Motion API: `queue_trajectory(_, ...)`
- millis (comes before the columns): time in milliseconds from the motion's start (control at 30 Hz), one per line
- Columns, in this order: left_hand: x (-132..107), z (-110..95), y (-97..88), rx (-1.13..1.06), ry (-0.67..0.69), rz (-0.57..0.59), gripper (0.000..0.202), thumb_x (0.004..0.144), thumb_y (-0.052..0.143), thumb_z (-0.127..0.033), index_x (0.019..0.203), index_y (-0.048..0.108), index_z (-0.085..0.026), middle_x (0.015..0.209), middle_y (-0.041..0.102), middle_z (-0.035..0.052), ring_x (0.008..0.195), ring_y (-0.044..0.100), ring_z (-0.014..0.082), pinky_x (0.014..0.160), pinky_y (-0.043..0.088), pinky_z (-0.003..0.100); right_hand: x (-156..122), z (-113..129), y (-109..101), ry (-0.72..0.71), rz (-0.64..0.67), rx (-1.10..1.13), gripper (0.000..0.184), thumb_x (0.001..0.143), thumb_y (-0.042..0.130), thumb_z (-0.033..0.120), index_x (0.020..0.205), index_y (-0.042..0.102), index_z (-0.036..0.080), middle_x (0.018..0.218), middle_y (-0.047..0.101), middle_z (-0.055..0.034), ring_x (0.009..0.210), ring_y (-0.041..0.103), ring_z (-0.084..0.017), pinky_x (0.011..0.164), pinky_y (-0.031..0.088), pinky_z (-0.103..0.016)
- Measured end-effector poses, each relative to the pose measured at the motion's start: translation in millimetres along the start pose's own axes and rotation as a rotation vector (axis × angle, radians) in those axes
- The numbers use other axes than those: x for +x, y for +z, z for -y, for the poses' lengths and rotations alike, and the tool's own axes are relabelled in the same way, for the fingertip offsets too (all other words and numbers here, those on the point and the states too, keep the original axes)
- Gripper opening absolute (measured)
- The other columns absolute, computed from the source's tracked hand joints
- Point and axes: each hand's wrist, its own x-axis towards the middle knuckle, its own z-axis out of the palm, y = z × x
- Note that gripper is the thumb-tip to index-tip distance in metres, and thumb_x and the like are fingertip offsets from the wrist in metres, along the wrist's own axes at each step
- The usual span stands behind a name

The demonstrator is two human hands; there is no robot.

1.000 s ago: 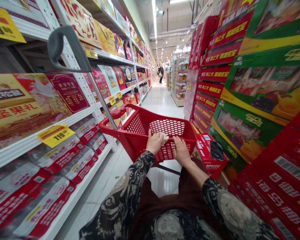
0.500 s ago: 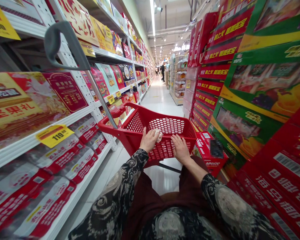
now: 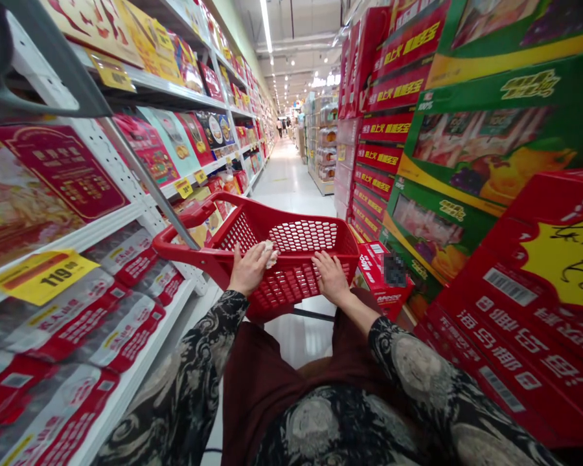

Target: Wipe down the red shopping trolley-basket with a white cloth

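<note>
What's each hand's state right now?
Left hand: holding a crumpled off-white wad against the red perforated plastic basket.
Right hand: open, resting on the basket's rim.

Ceiling lights [image 3: 265, 26] gleam off the floor [image 3: 287, 176]; edges stretch.

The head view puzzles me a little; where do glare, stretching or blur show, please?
Head view, top: the ceiling light strip glares white, and the floor carries a pale shine; head view, lower right: wide-angle stretching seems to slant the red cartons; head view, beside the basket: a dark pixelated patch overlaps the red box; head view, centre: left hand and right hand look fairly sharp.
</note>
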Motion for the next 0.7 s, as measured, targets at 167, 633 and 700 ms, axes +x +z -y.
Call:
queue_trajectory(167,-13,56,-37.9,0.066,-0.134,-0.118,0.036,0.088,0.036,-0.022,0.116,0.059,-0.024,0.130,0.055,0.0106,0.121,0.049,0.0249,0.111,0.001,0.057,1,-1,-3,0.017,0.007,-0.007,0.060,0.072,0.042,0.004,0.132,0.046,0.011,0.141,0.044,-0.0105,0.135,0.031,-0.024,0.110,0.019,-0.046)
queue_trajectory(633,-13,16,-14.3,0.026,-0.122,-0.048,0.041,0.090,0.033,-0.018,0.126,0.052,-0.025,0.136,0.049,0.0098,0.129,0.042,0.0227,0.111,0.005,0.058,2,-2,2,0.015,-0.036,-0.023,0.058,0.071,0.044,0.005,0.129,0.047,0.011,0.139,0.046,-0.0126,0.133,0.033,-0.025,0.109,0.023,-0.048)
queue_trajectory(700,-11,5,-10.3,0.017,-0.055,-0.012,0.042,0.089,0.035,-0.016,0.125,0.053,-0.026,0.136,0.049,0.0095,0.130,0.040,0.0230,0.111,0.006,0.059,3,-4,3,0.007,-0.039,-0.027,0.059,0.071,0.044,0.005,0.130,0.047,0.012,0.139,0.046,-0.0125,0.133,0.033,-0.025,0.109,0.024,-0.049)
